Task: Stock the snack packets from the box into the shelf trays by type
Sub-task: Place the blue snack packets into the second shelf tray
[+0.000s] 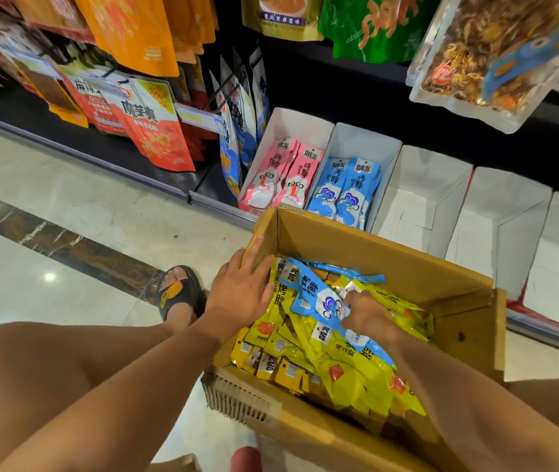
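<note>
A cardboard box [373,247] on the floor holds many yellow snack packets [356,366] with a few blue packets on top. My right hand [368,313] is shut on the lower end of a blue packet [308,289] lying across the pile. My left hand [242,291] rests flat, fingers apart, on the box's left wall and the packets beside it. On the bottom shelf, a white tray [305,120] holds pink packets [281,175]. The tray [387,151] to its right holds blue packets [346,189].
Three white trays [434,185] with nothing in them stand to the right of the blue one. Hanging snack bags [155,127] fill the shelf above and to the left. A foot in a sandal [179,291] stands left of the box on the tiled floor.
</note>
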Available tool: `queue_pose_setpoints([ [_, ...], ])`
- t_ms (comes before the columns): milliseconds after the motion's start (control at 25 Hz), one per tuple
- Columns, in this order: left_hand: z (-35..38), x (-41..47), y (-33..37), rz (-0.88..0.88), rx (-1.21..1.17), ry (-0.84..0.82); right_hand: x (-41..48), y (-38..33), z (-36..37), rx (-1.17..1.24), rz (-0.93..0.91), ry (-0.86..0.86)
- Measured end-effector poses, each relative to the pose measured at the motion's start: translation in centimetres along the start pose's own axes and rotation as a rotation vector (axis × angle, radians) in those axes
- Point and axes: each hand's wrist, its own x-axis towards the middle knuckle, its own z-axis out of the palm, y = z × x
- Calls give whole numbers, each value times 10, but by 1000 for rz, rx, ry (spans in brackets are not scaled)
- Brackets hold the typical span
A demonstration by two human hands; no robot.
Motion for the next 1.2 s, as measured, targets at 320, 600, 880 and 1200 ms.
queue_pose_setpoints([
  [320,-4,0,-5,-33,-305,-20,-25,-9,-14,384,-88,49],
  [600,-25,4,3,-214,-901,-135,-59,-61,-33,875,-218,-26],
  [880,-27,12,8,-333,-1413,96,-75,-109,-35,944,-317,-73],
  [1200,-14,18,2,-414,-1449,100,-34,-53,-46,940,-64,134],
])
